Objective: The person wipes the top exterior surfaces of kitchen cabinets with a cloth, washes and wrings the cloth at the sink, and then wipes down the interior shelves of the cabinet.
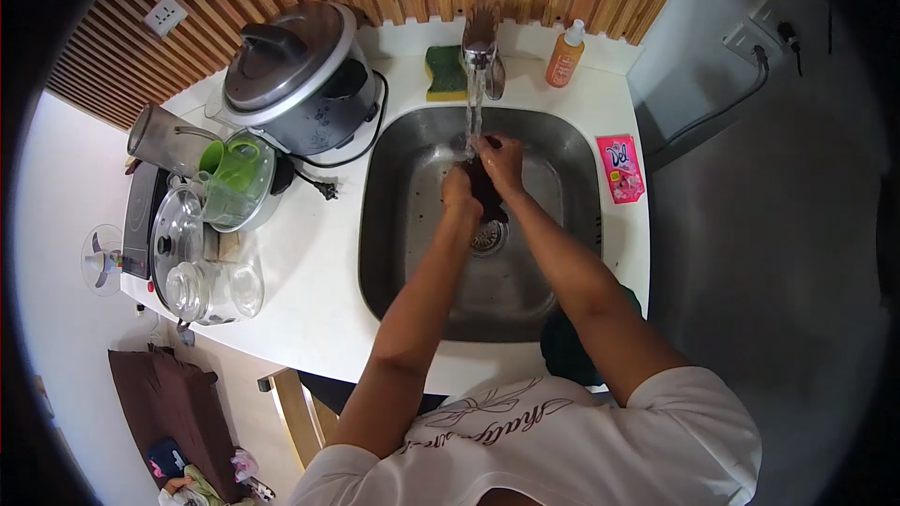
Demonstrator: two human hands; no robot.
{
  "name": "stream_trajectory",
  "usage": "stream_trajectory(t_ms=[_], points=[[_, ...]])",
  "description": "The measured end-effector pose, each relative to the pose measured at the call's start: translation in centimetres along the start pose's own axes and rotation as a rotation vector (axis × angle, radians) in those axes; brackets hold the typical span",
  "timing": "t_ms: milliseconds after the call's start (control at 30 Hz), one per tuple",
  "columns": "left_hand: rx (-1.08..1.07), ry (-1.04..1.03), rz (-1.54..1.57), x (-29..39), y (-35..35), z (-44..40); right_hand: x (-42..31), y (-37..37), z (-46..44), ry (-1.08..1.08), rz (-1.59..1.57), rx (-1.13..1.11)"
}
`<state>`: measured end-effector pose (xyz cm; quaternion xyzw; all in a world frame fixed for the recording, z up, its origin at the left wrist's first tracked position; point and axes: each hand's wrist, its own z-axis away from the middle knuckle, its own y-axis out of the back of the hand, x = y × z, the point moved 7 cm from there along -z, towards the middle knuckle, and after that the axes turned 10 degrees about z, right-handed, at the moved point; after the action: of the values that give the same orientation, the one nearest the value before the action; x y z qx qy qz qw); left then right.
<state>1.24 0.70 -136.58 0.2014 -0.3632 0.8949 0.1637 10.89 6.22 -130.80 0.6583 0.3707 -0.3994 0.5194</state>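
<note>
Both my hands are over the steel sink (403, 272), holding a dark red cloth (485, 189) between them under the running water (473, 112). My left hand (459, 189) has its fingers closed on the cloth's left side. On the right side, my right hand (502, 165) grips the upper part of it, close to the stream. The cloth's lower end hangs just above the drain (487, 237). Water falls from the faucet (480, 47) behind the basin. Small dark specks lie on the sink bottom.
Behind the sink are a green and yellow sponge (445, 73) and an orange spray bottle (565, 54). A pink packet (622, 170) lies at the right. Leftward stand a cooker (300, 80) with its cord, green cups (230, 167) and glass jars (189, 292).
</note>
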Motion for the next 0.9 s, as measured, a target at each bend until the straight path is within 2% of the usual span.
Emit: stream_trajectory(t_ms=[33, 100, 167, 200, 233, 267, 300, 367, 400, 433, 467, 500, 533, 567, 600, 633, 667, 700, 733, 767, 800, 833, 867, 900], points=[[0.02, 0.038, -0.014, -0.3, 0.6, -0.1, -1.3, -0.1, 1.0, -0.009, -0.141, -0.046], [-0.033, 0.038, 0.032, -0.4, 0.2, -0.6, -4.1, -0.2, 3.4, -0.034, -0.181, -0.049], [-0.139, 0.042, 0.117, -0.8, -0.3, -1.0, -6.8, 0.2, 4.5, 0.286, -0.038, 0.071], [-0.187, 0.048, 0.158, -1.0, -0.3, -1.1, -5.3, -0.2, 3.7, 0.089, -0.189, 0.043], [-0.237, 0.051, 0.2, -1.1, -0.4, -1.2, -5.0, -0.1, 2.6, 0.087, -0.189, 0.042], [-0.139, 0.038, 0.019, -1.1, 0.1, -2.0, -4.7, 0.6, 1.3, 0.06, -0.15, 0.083], [-0.134, 0.038, 0.017, -1.0, 0.4, -2.5, -4.4, 1.0, 0.9, 0.03, -0.11, 0.121], [-0.163, 0.014, -0.075, -0.3, 1.0, -3.4, -4.7, 0.5, 2.2, 0.098, -0.003, 0.069], [-0.291, 0.006, 0.106, 0.0, 0.8, -3.8, -5.5, -0.2, 3.3, 0.207, -0.063, 0.013], [-0.291, 0.002, 0.112, 0.8, 1.6, -4.6, -6.3, -0.7, 4.0, 0.318, -0.124, -0.042], [-0.523, -0.342, -0.326, 3.1, 1.2, -5.0, -6.8, -0.2, 4.5, 0.492, -0.099, 0.039], [-0.733, -0.682, -0.777, 3.6, 0.1, -3.9, -5.4, -0.3, 4.2, 0.489, -0.097, 0.035], [-0.203, -0.004, -0.469, 4.0, -0.3, -1.5, -2.7, -0.9, 2.8, 0.367, 0.014, -0.034], [-0.204, -0.005, -0.471, 4.8, -1.1, -0.3, -0.5, -1.1, 1.5, 0.247, 0.123, -0.101], [-0.285, 0.011, -0.535, 4.9, -1.9, 0.2, 0.2, -0.7, 0.8, 0.21, 0.222, -0.193], [-0.364, 0.027, -0.6, 5.1, -2.5, 0.9, 0.3, -0.3, 0.3, 0.212, 0.221, -0.194], [-0.415, -0.046, -0.681, 4.8, -1.8, -1.9, -0.6, -0.5, 0.1, 0.17, -0.106, -0.341], [-0.412, -0.048, -0.679, 5.3, -2.2, -1.1, -1.7, -0.5, 0.2, 0.123, -0.432, -0.486], [-0.585, -0.086, -0.701, 5.6, -3.6, 0.2, -3.2, -0.3, 1.3, 0.135, -0.636, -0.713], [-0.76, -0.125, -0.72, 5.9, -5.1, 2.0, -2.5, -0.1, 0.8, 0.136, -0.634, -0.715], [-0.762, -0.125, -0.719, 6.5, -5.3, 2.6, -1.8, -0.3, 0.3, 0.382, -0.168, -0.721], [-0.864, -0.09, -0.857, 6.6, -5.4, 3.8, -0.8, -0.5, -0.1, 0.609, 0.307, -0.696], [-0.965, -0.056, -0.997, 6.6, -5.2, 4.6, -1.4, 0.4, -0.7, 0.708, 0.455, -0.675], [-0.967, -0.062, -0.997, 7.3, -4.9, 4.6, -2.4, 1.3, -0.9, 0.713, 0.456, -0.672]])
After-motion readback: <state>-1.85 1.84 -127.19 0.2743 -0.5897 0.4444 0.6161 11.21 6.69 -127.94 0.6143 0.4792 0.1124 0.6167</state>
